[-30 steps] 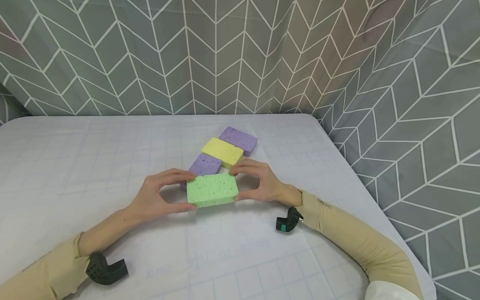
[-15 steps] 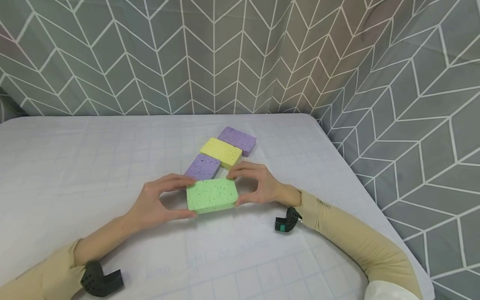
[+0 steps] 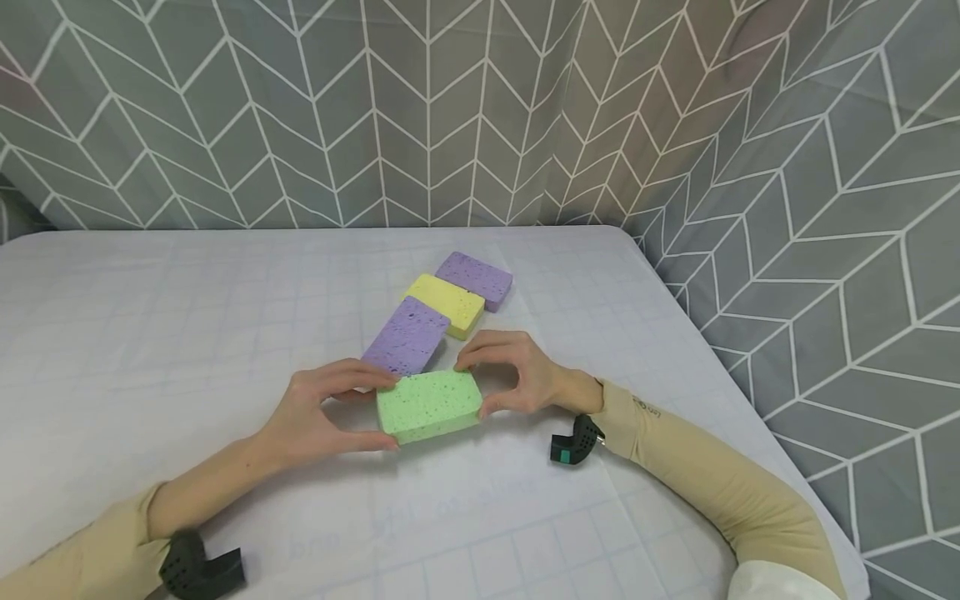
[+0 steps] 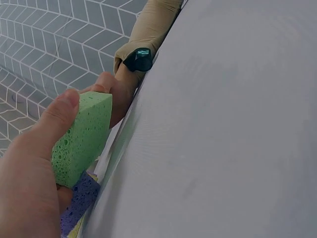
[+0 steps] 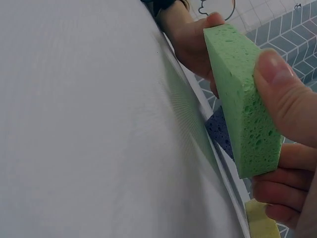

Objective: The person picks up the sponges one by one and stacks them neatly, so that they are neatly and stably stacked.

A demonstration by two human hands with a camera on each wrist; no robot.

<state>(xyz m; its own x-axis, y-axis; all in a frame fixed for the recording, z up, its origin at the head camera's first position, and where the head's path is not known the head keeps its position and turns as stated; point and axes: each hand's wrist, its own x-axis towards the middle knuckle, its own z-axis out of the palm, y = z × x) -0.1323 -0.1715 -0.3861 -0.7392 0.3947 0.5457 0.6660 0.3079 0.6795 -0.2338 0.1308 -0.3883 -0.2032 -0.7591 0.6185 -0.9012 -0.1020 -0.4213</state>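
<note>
Both hands hold a green sponge, one at each end, a little above the white table. My left hand pinches its left end, thumb on the near side and fingers on the far side. My right hand pinches the right end the same way; its thumb lies on the green sponge in the right wrist view. Just beyond lies a purple sponge, its near end by my left fingertips and its far corner overlapping a yellow sponge. Whether they touch my fingers I cannot tell.
Another purple sponge lies behind the yellow one, close against it. The white cloth-covered table has faint grid lines and ends at the right in a slanting edge. A grey patterned curtain hangs behind and to the right.
The green sponge has moved nearer to the person, both hands going with it. More of the nearer purple sponge shows, and its far end now overlaps the yellow one.
</note>
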